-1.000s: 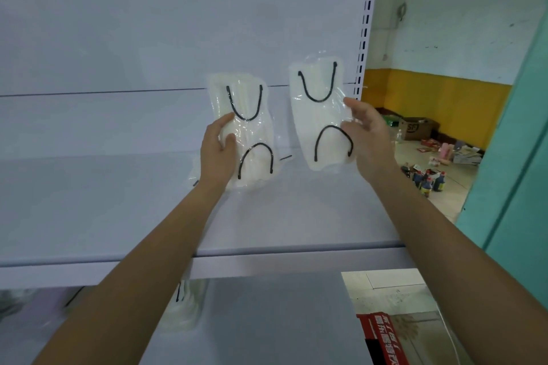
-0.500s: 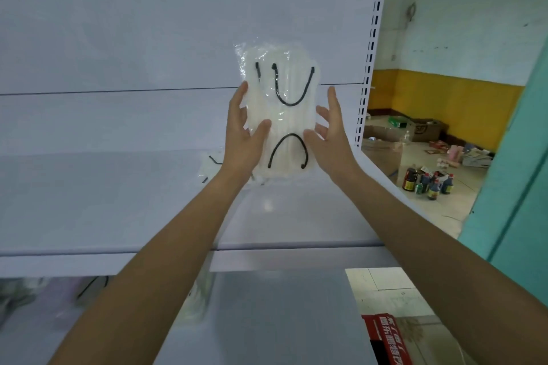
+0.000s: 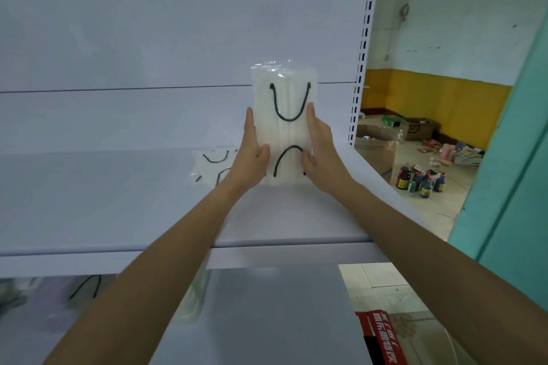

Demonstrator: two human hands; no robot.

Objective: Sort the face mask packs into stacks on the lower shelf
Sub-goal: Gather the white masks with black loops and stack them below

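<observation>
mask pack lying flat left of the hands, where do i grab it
Probably pinch the flat mask pack at its free left edge, from the left: it lies flat on the shelf, offering only thin edges, and the left hand covers its right side.

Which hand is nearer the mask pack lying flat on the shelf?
Left. The left hand is just beside the flat pack; the right hand is across the held pack.
</observation>
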